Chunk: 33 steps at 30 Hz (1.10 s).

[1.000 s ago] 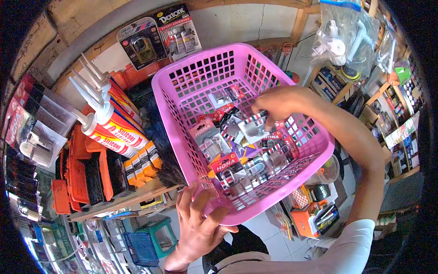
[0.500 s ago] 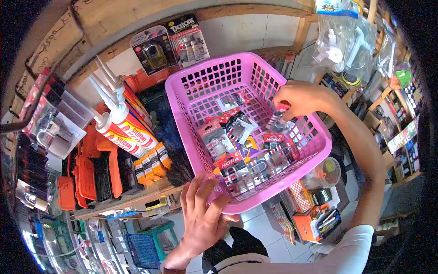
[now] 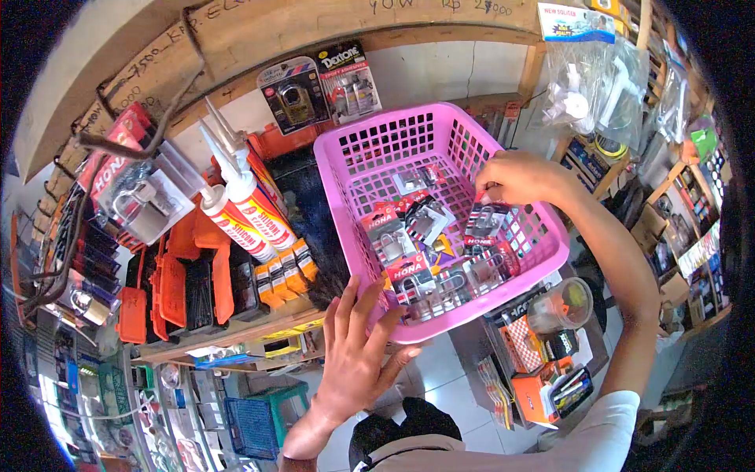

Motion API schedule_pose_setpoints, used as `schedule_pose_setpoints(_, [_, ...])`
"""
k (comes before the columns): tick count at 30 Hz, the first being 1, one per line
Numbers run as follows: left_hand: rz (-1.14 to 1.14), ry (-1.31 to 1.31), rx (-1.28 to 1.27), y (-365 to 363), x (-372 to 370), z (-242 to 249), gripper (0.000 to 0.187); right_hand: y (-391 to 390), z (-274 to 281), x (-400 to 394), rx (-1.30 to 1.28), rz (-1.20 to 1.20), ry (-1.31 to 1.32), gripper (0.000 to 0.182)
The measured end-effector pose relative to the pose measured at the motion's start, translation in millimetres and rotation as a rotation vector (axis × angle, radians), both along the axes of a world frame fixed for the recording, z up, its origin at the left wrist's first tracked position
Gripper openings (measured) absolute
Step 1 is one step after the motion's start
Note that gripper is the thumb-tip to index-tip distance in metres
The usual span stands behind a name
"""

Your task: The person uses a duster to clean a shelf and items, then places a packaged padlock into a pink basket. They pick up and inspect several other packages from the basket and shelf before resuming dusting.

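Note:
A pink plastic basket point(image 3: 336, 216) with latticed walls holds several carded padlocks, among them a red-topped HONA pack point(image 3: 409, 275) near its front corner. My right hand point(image 3: 515, 177) reaches over the basket's right side, fingers pinched on the top of a blister-packed padlock point(image 3: 484, 224). That pack hangs down inside the basket, close to the other packs. Against the near left corner of the basket lies my left hand point(image 3: 350, 358), its fingers spread and its thumb apart from the rim. Nothing shows in its palm.
Left of the basket stand silicone sealant tubes point(image 3: 244, 212), orange cases point(image 3: 185, 287) and small yellow boxes point(image 3: 287, 271). A HONA padlock pack point(image 3: 141, 197) hangs at the left. Plastic-bagged fittings point(image 3: 578, 90) hang at the upper right. A clear tub point(image 3: 562, 305) sits below right.
The padlock pack in my right hand has turned from tilted to hanging, lower in the basket. My left thumb has come away from the basket's rim. The whole view has shifted slightly.

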<state>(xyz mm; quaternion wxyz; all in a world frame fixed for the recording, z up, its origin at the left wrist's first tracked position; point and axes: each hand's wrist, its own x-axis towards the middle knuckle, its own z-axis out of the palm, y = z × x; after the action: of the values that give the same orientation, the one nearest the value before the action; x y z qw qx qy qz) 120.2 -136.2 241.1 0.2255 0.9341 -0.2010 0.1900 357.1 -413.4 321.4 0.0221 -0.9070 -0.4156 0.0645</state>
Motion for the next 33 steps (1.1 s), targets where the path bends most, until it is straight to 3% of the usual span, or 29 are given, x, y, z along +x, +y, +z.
schedule_pose_setpoints(9, [0.018,-0.003,0.046,-0.7,-10.8,7.4,0.060,19.4,-10.5,26.9,-0.187,-0.031,0.156,0.019])
schedule_pose_setpoints(12, [0.025,-0.005,0.047,-0.8,-14.4,7.2,0.062,30.2,-20.9,38.4,-0.295,-0.059,0.088,0.024])
schedule_pose_setpoints(15, [0.023,-0.011,0.039,-0.4,-18.5,9.0,0.065,45.2,-30.2,46.7,-0.391,-0.096,0.180,0.031])
schedule_pose_setpoints(18, [0.024,-0.001,0.072,0.2,-19.4,7.1,0.063,69.1,-56.0,58.9,-0.711,-0.141,0.271,0.048])
schedule_pose_setpoints(22, [0.042,0.001,0.098,2.1,-19.1,3.0,0.067,81.1,-64.8,57.2,-0.530,-0.078,0.227,0.063])
schedule_pose_setpoints(26, [0.048,0.023,0.102,1.0,-20.4,4.5,0.067,89.5,-68.5,54.2,-0.554,-0.097,0.195,0.067])
schedule_pose_setpoints(29, [0.041,0.008,0.092,1.2,-19.6,3.7,0.068,95.2,-66.4,51.1,-0.417,-0.330,0.479,0.075])
schedule_pose_setpoints(33, [0.026,0.022,0.058,-0.3,-18.3,2.8,0.068,104.2,-80.4,51.1,-0.380,-0.355,0.508,0.082])
